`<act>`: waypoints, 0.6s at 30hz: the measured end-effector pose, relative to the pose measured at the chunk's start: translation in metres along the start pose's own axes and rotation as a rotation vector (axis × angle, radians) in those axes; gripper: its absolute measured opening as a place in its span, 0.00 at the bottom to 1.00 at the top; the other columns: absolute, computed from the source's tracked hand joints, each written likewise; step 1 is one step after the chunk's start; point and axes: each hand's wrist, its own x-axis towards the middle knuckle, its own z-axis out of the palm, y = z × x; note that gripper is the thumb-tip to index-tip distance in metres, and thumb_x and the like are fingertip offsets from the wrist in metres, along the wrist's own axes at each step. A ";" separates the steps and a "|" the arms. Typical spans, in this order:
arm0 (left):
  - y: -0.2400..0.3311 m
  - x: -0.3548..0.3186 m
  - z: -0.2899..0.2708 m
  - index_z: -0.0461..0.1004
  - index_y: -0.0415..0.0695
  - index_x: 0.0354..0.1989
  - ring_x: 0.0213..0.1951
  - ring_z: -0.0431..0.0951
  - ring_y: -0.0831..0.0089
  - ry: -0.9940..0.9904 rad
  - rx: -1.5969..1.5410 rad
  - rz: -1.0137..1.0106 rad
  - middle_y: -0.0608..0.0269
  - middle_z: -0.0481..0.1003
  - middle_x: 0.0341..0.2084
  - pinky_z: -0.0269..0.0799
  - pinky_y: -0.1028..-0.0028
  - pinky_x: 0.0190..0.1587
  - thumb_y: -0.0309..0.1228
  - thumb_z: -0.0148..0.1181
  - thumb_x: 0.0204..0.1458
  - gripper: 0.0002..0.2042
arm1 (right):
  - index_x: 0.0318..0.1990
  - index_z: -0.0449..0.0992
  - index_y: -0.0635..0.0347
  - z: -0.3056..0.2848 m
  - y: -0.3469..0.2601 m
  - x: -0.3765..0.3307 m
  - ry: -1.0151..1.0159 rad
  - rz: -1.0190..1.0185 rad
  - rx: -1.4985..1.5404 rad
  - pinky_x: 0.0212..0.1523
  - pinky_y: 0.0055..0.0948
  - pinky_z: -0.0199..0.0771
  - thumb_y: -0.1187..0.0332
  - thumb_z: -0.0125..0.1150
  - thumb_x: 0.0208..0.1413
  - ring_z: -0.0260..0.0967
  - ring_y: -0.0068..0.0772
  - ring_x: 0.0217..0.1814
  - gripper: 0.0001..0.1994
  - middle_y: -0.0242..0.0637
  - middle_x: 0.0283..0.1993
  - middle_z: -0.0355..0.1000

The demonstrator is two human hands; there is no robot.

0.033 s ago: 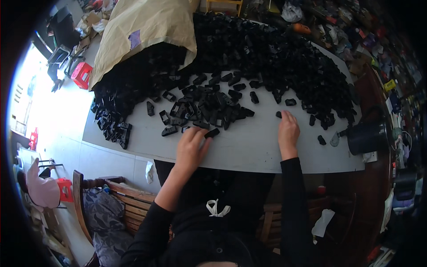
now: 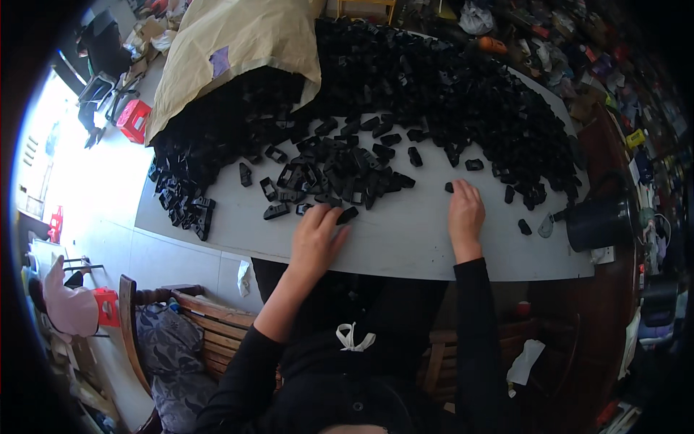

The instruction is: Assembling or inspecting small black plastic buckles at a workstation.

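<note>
Head view, taken nearest first with the grey table [image 2: 405, 246] as landmark. At its near edge my left hand [image 2: 316, 235] lies palm down, fingers loosely curled, fingertips touching one small black plastic part [image 2: 347, 215] at the front of the loose scatter of parts [image 2: 340, 173]. I cannot tell whether the part is pinched or merely touched. My right hand [image 2: 466, 213] also lies flat on the table, to the right of the left hand, fingers extended and released, fingertips just beside a single black part [image 2: 449, 187]; it grasps nothing.

Beyond the hands, across the far half of the table, lies the large heap of black parts [image 2: 463, 94]. A tan sack [image 2: 238, 43] covers the heap's far left portion. A dark pot [image 2: 600, 220] stands at the table's right end.

My assessment: to do this step well I draw only single pieces from the front edge of the scatter, keep both wrists low on the table, and avoid reaching into the tall heap, which could slide. Pieces near the table's left edge appear close to falling.
</note>
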 end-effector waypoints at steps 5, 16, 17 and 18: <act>-0.003 -0.005 0.009 0.73 0.41 0.46 0.43 0.74 0.55 -0.130 -0.003 0.011 0.54 0.71 0.41 0.72 0.63 0.44 0.25 0.66 0.44 0.18 | 0.45 0.74 0.64 -0.033 -0.055 -0.012 -0.102 0.103 0.316 0.38 0.34 0.75 0.77 0.64 0.48 0.74 0.37 0.39 0.15 0.39 0.43 0.73; 0.009 0.037 0.015 0.77 0.45 0.40 0.40 0.69 0.65 -0.065 0.187 0.091 0.62 0.69 0.37 0.65 0.69 0.42 0.22 0.60 0.41 0.14 | 0.46 0.73 0.65 -0.041 -0.112 -0.052 -0.202 0.393 0.972 0.34 0.21 0.73 0.77 0.64 0.53 0.72 0.21 0.34 0.13 0.35 0.37 0.73; 0.007 0.044 0.018 0.77 0.45 0.37 0.41 0.68 0.65 -0.115 0.228 0.110 0.62 0.69 0.37 0.64 0.68 0.43 0.23 0.60 0.40 0.12 | 0.46 0.73 0.65 -0.039 -0.112 -0.053 -0.204 0.391 0.970 0.34 0.21 0.73 0.77 0.64 0.53 0.72 0.21 0.34 0.13 0.35 0.37 0.73; 0.006 0.049 0.019 0.78 0.45 0.34 0.42 0.68 0.66 -0.165 0.269 0.129 0.63 0.68 0.38 0.63 0.68 0.45 0.23 0.60 0.39 0.10 | 0.46 0.73 0.65 -0.038 -0.113 -0.054 -0.176 0.368 0.965 0.34 0.21 0.73 0.77 0.64 0.53 0.71 0.21 0.34 0.13 0.35 0.36 0.73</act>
